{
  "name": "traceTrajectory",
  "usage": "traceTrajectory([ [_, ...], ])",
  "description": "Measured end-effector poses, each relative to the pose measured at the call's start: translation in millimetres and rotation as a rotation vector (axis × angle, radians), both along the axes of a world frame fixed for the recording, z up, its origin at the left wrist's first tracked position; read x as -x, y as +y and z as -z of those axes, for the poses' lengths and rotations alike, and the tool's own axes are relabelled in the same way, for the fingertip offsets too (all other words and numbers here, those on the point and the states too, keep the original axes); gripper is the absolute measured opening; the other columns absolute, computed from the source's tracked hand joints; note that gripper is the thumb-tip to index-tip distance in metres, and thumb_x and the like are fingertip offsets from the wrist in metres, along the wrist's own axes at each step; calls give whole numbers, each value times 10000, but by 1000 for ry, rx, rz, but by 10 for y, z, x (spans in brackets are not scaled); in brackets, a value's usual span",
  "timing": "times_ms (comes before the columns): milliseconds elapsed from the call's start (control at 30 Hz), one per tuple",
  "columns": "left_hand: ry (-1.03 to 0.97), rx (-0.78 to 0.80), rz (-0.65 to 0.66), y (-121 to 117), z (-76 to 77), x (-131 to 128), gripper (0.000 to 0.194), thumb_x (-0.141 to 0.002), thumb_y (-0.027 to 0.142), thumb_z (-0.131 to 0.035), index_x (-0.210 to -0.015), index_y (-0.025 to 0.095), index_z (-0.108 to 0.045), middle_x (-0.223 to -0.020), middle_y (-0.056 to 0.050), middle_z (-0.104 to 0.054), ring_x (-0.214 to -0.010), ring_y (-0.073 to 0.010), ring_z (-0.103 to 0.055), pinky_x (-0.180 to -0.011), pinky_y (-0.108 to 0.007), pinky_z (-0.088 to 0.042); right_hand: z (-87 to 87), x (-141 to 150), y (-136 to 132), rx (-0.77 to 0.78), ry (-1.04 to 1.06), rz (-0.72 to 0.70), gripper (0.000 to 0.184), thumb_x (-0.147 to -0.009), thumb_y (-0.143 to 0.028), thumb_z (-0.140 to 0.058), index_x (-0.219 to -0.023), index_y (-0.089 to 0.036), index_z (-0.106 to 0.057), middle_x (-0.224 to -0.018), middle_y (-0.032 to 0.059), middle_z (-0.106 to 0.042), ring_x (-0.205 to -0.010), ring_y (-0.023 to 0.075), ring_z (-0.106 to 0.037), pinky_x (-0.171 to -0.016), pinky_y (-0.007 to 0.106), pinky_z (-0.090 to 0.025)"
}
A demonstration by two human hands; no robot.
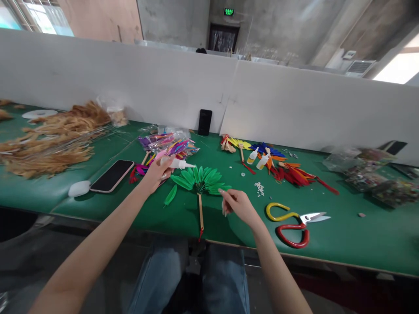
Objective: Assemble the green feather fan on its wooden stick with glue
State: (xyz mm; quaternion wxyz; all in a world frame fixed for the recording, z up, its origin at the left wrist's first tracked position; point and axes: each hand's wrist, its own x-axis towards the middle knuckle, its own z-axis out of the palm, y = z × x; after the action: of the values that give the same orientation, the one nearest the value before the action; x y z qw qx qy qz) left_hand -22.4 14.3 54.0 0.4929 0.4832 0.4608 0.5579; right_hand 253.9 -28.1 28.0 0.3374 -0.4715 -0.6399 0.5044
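Your right hand (pixel 237 203) is at the right edge of the green feather fan (pixel 199 178) on the table (pixel 347 235); I cannot tell whether its fingers are together. Beyond, your left hand (pixel 160 172) has its fingers clamped on the white bottle (pixel 176 163); best keep its nozzle (pixel 189 165) low, squeezing lightly.

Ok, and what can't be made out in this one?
All in the head view:
- Base of the white bottle: covered by the left hand.
- Whether the right hand grips the green feathers: fingertips overlap them, too small to tell.
- Contents of the plastic bags: blurred.
- Brown strands: cut off by the left edge.
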Motion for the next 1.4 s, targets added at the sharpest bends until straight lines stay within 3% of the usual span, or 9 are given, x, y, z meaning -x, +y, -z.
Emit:
traceTrajectory([
  [133,-70,-16,5,182,89,-72,370,-759,478,-595,-623,185,-416,-415,96,-270,-335,-25,-192,-362,-191,-179,-3,1,-18,-41,-85,-48,289,-718,-473,-652,-682,-191,-598,-640,15,-658,-508,136,-601,-474,228,-459],
  [333,-111,-27,10,524,186,-188,454,-773,529,-556,-563,195,-330,-420,97,-199,-331,-32,-178,-353,-201,-151,-27,-2,-40,-36,-266,-64,302,-843,-452,-495,-719,-215,-637,-388,-43,-516,-339,116,-496,-409,227,-385],
  [467,-94,-28,18,680,231,-194,416,-774,499,-570,-576,199,-361,-429,94,-196,-335,-40,-210,-364,-210,-179,-97,12,3,-75,-295,-98,143,-814,-360,-564,-818,-239,-640,-641,-1,-671,-564,154,-623,-523,238,-447],
  [600,-84,11,-3,691,260,-125,395,-751,470,-597,-583,200,-364,-449,90,-204,-351,-44,-237,-371,-208,-186,-188,46,122,-53,-311,-155,244,-856,-368,-498,-712,-231,-638,-551,-6,-635,-481,139,-583,-497,246,-444],
  [867,-90,71,-81,599,134,-40,370,-756,436,-598,-587,193,-377,-437,86,-263,-343,-39,-236,-358,-208,-167,-326,232,450,-91,-286,-284,243,-887,-346,-455,-894,-243,-676,-571,-4,-658,-484,143,-602,-493,258,-473],
  [1033,-129,69,-96,624,172,20,371,-783,445,-579,-593,193,-385,-421,89,-260,-315,-39,-239,-332,-205,-178,-115,518,379,-486,-428,-203,178,-862,-280,-528,-936,-250,-686,-985,55,-675,-919,216,-629,-796,354,-514],
  [1133,-143,74,-122,641,198,37,373,-785,445,-583,-598,191,-382,-421,91,-272,-311,-34,-233,-324,-199,-166,125,646,258,-697,-542,-160,448,-844,-355,-555,-1256,-183,-519,-1375,128,-419,-1291,281,-351,-1008,454,-384],
  [1267,-124,70,-132,632,213,31,369,-783,455,-592,-610,188,-405,-425,87,-285,-324,-36,-248,-324,-192,-167,344,693,153,-800,-720,-162,750,-790,-565,-524,-1386,-151,-336,-1470,137,-260,-1370,297,-165,-1078,503,-263],
  [1400,-118,60,-109,591,205,-1,384,-796,465,-574,-596,194,-390,-427,90,-263,-315,-38,-258,-325,-195,-202,415,687,149,-814,-793,-172,755,-811,-631,-411,-1394,-158,-321,-1489,119,-219,-1379,286,-133,-1088,511,-220],
])
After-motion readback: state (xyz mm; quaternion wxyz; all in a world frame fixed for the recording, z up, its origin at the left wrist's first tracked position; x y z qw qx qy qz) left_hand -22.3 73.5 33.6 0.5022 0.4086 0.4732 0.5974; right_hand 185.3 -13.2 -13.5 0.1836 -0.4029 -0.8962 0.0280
